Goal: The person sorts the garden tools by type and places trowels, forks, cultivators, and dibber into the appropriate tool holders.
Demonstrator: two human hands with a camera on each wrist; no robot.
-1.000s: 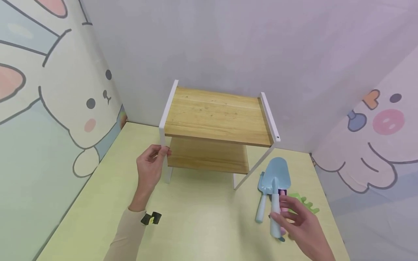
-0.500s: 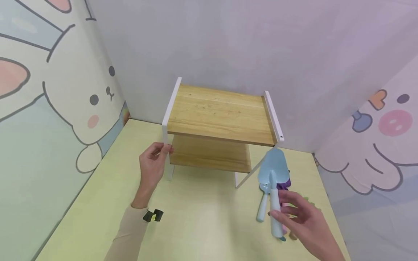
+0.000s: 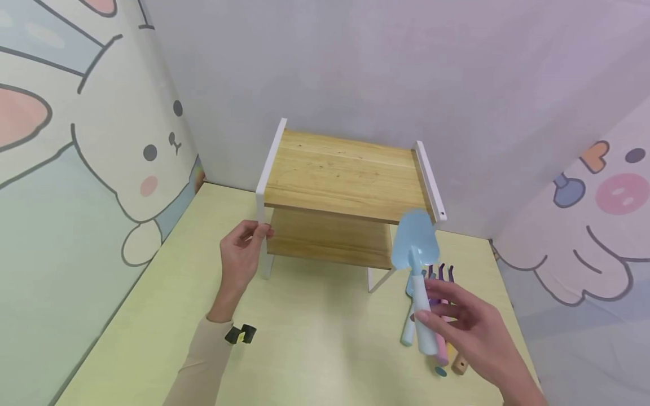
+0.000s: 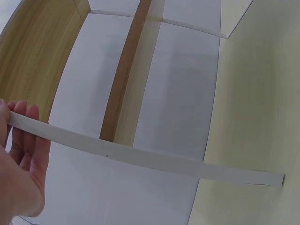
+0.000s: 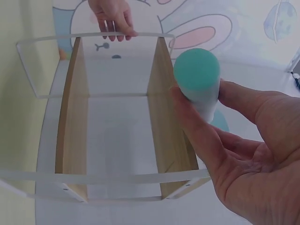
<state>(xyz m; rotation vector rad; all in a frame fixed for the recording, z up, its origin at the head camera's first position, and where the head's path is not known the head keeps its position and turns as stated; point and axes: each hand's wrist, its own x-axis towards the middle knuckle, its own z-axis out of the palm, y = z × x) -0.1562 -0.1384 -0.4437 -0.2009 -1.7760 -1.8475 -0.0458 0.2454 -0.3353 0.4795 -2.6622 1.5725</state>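
Nearest, the right hand (image 3: 472, 330) grasps a light blue trowel (image 3: 418, 290) by its handle, thumb against fingers, blade pointing away. The trowel is raised above the counter (image 3: 315, 361), before the rack's right front corner; contact there cannot be confirmed. The handle grip presumably keeps the blade free.

Beneath it, partly screened by the hand, lie a light blue tool (image 3: 408, 330), a pink handle (image 3: 442, 349) and a wooden handle (image 3: 460, 363), grouped right of the rack, probably for easy reach.

Further off, the left hand (image 3: 240, 256) pinches the white upright (image 3: 261, 210) of the two-tier rack (image 3: 350, 180), apparently to steady it.

Behind stands a plain wall (image 3: 365, 84).

Right wrist view alone: the handle's round teal end (image 5: 197, 68). Left wrist view alone: a small dark hole (image 4: 107, 155) in the upright.
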